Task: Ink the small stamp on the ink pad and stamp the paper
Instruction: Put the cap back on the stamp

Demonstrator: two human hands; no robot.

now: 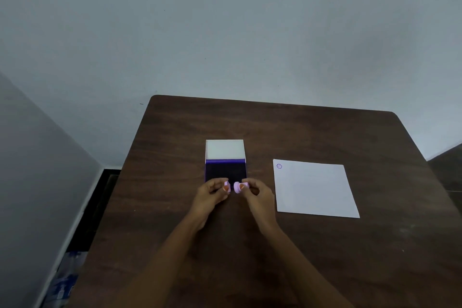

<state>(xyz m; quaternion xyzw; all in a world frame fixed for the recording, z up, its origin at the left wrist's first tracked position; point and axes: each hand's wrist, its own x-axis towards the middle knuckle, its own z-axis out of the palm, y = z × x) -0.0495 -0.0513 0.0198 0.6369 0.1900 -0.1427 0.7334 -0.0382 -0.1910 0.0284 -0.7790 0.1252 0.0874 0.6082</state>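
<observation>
right hand (257, 191) fingers pinch small stamp (240, 186); left hand (212, 191) holds cap (227, 186).

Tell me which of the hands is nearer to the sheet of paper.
Right. The right hand holds the small stamp just left of the paper, with a strip of bare table between them. The left hand is farther left, holding a small lilac piece.

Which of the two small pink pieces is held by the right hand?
The larger pink stamp piece, right of the smaller pink piece, held by the right hand.
</observation>
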